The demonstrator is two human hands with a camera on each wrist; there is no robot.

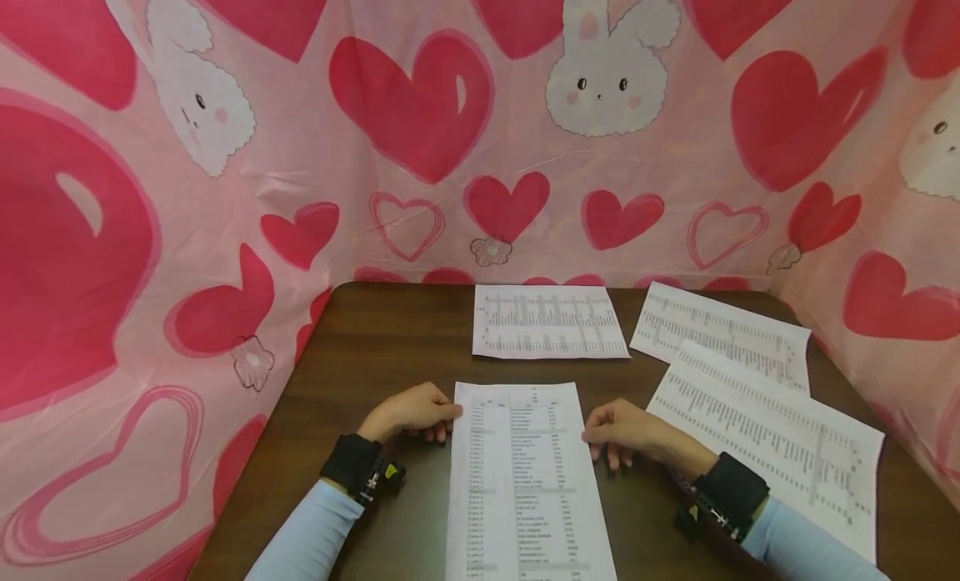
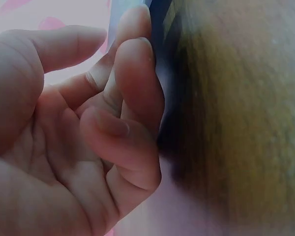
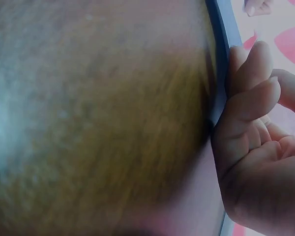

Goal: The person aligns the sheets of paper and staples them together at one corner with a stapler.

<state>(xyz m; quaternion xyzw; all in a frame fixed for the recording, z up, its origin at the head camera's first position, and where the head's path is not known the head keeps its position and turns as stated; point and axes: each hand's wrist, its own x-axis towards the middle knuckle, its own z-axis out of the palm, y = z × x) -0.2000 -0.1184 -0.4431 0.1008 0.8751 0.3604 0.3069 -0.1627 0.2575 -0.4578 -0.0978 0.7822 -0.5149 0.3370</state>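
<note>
A printed sheet of paper (image 1: 517, 481), covered in rows of small text with a few grey bands, lies lengthwise in front of me on the dark wooden table (image 1: 390, 339). My left hand (image 1: 417, 413) pinches its left edge near the upper corner, the other fingers curled loosely below. On the opposite edge, slightly lower, my right hand (image 1: 626, 431) pinches the paper between thumb and forefinger. The left wrist view shows a sliver of the sheet (image 2: 122, 17) at the left fingertips. In the right wrist view, the right hand's curled fingers (image 3: 253, 101) stand close by the tabletop.
Behind the held sheet lies another printed sheet (image 1: 551, 323), turned sideways. To the right, a third sheet (image 1: 727, 331) is partly covered by a fourth sheet (image 1: 780, 443), which runs beside my right forearm. A pink curtain (image 1: 525, 156) with hearts and rabbits surrounds the table.
</note>
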